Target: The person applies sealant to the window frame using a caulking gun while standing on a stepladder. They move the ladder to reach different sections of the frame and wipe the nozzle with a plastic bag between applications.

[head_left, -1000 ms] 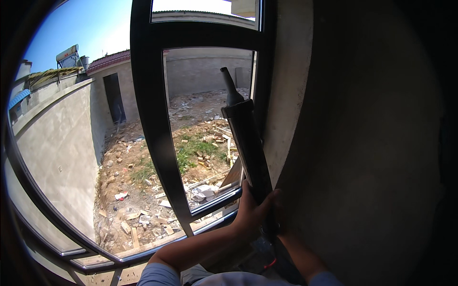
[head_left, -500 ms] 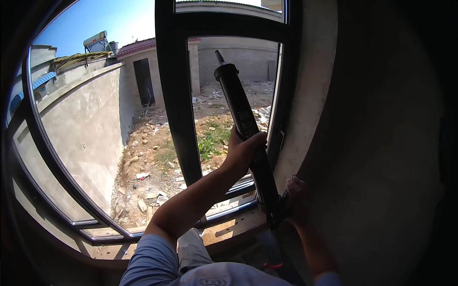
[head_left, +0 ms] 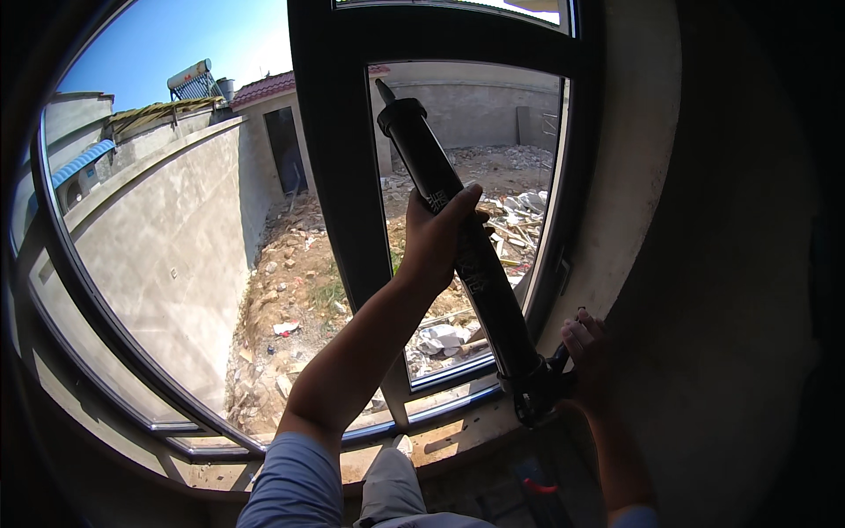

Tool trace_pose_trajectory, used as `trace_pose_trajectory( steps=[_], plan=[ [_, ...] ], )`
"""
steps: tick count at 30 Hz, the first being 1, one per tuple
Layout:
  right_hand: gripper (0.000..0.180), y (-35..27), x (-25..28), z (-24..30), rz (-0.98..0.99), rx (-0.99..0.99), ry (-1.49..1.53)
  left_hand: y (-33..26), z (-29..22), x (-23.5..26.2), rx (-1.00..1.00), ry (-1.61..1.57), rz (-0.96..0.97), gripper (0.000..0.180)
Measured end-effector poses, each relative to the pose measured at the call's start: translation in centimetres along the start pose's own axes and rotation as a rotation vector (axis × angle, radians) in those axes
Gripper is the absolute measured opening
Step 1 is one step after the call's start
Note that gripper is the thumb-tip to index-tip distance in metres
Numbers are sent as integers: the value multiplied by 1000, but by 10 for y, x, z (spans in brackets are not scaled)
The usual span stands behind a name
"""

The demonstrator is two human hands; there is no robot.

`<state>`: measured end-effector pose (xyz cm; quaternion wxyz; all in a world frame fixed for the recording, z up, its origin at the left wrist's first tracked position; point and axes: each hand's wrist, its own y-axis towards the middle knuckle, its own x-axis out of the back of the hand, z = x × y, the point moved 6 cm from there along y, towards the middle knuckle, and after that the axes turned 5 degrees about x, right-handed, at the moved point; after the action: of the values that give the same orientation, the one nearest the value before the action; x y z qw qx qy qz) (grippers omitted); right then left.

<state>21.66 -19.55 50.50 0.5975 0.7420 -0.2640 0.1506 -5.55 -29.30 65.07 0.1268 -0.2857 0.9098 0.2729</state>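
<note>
A long black caulking gun (head_left: 498, 304) slants across the window, its tapered nozzle (head_left: 385, 91) up and to the left. My left hand (head_left: 440, 233) is wrapped round the upper half of its barrel, thumb on top. At the lower right end, my right hand (head_left: 588, 356) grips the handle; shadow hides part of the fingers. The nozzle tip appears in front of the dark window frame (head_left: 326, 176), but I cannot tell whether they touch.
Sunlit sill (head_left: 449, 440) runs below the window, with my trouser leg (head_left: 392, 484) beside it. A plastered wall (head_left: 638, 150) borders the frame on the right. Down in the shade lies something red (head_left: 540, 487). Outside are rubble (head_left: 299, 308) and a grey yard wall (head_left: 158, 229).
My left hand has slid up the barrel toward the nozzle. The gun leans further left, and its handle end with my right hand has shifted right in view. The view itself has shifted a little.
</note>
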Motion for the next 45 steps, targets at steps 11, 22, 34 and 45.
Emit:
trace_pose_trajectory(
  steps=[11, 22, 34, 45],
  plan=[
    [55, 46, 4, -29, -13, 46, -121, 49, -9, 4, 3, -80, 44, 46],
    [58, 62, 17, -36, 4, 92, -209, 59, -14, 3, -27, -142, 41, 46],
    [49, 72, 24, -37, -16, 87, -242, 65, -14, 4, -21, -142, 23, 43],
    [46, 75, 12, -27, 20, 109, -212, 64, -13, 12, -15, -95, -8, 37]
  ],
)
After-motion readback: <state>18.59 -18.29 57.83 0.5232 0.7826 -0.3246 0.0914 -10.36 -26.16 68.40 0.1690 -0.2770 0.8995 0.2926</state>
